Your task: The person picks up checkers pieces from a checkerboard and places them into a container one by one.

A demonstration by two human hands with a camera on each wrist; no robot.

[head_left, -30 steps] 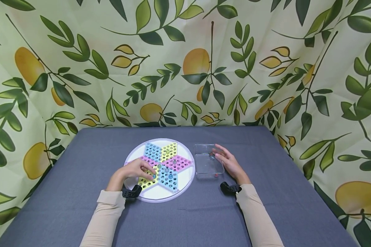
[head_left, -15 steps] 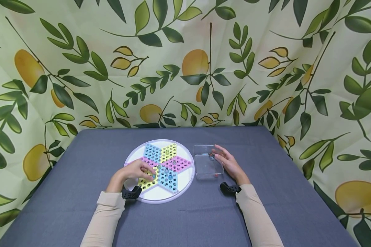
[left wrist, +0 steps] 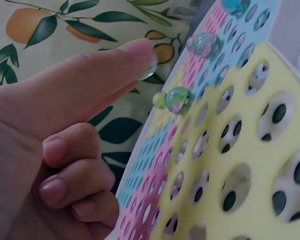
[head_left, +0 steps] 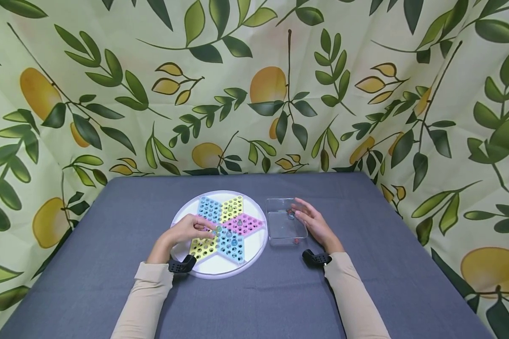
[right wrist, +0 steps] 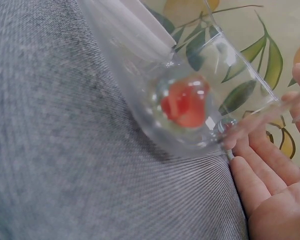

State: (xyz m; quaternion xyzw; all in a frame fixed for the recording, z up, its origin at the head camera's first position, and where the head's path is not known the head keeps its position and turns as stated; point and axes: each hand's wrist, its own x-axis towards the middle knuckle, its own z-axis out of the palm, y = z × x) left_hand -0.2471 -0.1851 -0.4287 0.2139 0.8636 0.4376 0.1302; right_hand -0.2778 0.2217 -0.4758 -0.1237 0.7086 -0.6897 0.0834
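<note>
My left hand (head_left: 191,230) is over the round white Chinese checkers board (head_left: 254,245) and pinches a clear bluish-green marble (left wrist: 150,71) between thumb and forefinger. The other fingers are curled into the palm. Close past the fingertips, a green-swirled marble (left wrist: 179,101) sits in a hole by the middle of the board. My right hand (head_left: 318,228) rests at the right side of a clear plastic box (head_left: 286,240), its fingers extended along the wall. Inside the box lie a red-orange marble (right wrist: 186,102) and a smaller-looking marble (right wrist: 227,125) near the fingertips.
Other marbles stand on the board, among them a blue one (head_left: 234,242) on the front blue section and one (head_left: 239,222) on the pink section. The box stands just right of the board on a grey-blue cloth (head_left: 254,306). Leaf-patterned fabric (head_left: 237,117) hangs behind.
My left hand has shifted slightly up and right, toward the board's middle. The bluish marble that showed by its fingertips over the yellow section has moved with it. The right hand stays put.
</note>
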